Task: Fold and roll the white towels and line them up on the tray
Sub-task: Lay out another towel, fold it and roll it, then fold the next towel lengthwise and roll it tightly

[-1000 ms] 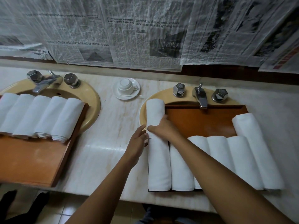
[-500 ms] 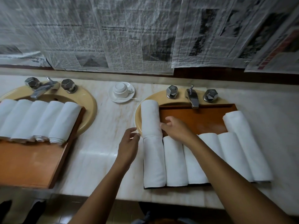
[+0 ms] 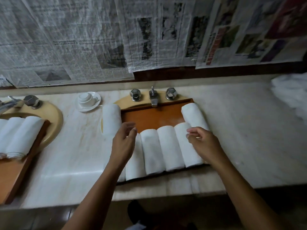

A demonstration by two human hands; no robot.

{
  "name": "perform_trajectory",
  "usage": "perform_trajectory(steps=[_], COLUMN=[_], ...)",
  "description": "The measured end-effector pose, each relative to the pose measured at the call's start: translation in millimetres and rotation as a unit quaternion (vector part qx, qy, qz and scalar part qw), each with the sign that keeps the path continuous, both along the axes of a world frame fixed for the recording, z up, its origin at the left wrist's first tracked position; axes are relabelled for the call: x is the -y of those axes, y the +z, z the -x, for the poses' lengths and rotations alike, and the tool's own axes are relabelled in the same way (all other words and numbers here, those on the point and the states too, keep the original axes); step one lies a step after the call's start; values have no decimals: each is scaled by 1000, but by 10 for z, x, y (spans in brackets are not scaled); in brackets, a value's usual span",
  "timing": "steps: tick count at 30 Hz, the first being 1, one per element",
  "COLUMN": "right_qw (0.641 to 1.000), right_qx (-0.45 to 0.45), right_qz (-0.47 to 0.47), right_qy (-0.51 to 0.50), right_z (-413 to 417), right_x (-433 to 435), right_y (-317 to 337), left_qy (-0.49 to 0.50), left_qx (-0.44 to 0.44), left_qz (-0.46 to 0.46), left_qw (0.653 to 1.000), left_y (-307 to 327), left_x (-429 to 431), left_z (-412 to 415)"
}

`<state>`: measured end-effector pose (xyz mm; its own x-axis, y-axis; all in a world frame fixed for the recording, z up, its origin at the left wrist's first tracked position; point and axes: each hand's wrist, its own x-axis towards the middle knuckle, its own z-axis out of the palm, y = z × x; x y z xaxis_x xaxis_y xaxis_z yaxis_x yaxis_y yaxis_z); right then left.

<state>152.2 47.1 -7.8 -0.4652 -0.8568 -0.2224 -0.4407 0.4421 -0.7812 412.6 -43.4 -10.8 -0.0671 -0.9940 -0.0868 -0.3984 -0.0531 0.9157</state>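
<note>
Fingers (image 3: 131,129) of the left hand (image 3: 123,143) are loosely spread, those of the right hand (image 3: 203,141) loosely curled. Both have lifted off the rolled towels (image 3: 152,151), which lie side by side on the tray (image 3: 154,118). End rolls (image 3: 111,118) sit farther back; alignment judged unfinished.

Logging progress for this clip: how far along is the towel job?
Done: rolled towels line the right tray and left tray. In hand: nothing; left hand and right hand hover above. Left: two end rolls sit further back; white heap far right.
</note>
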Motion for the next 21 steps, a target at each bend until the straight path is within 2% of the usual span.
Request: perform_trajectory(steps=[10, 21], right_qw=[997, 975], right_qx=[4, -6], right_qz=[20, 35], right_qy=[-75, -221], right_z=[1492, 2645], right_x=[-1391, -2088], right_y=[77, 161], left_qy=[-125, -271], left_qx=[-29, -43], left_qz=[7, 7], left_qw=[992, 962], left_y=[-24, -27], left_x=[-863, -1089], left_z=[1844, 3514])
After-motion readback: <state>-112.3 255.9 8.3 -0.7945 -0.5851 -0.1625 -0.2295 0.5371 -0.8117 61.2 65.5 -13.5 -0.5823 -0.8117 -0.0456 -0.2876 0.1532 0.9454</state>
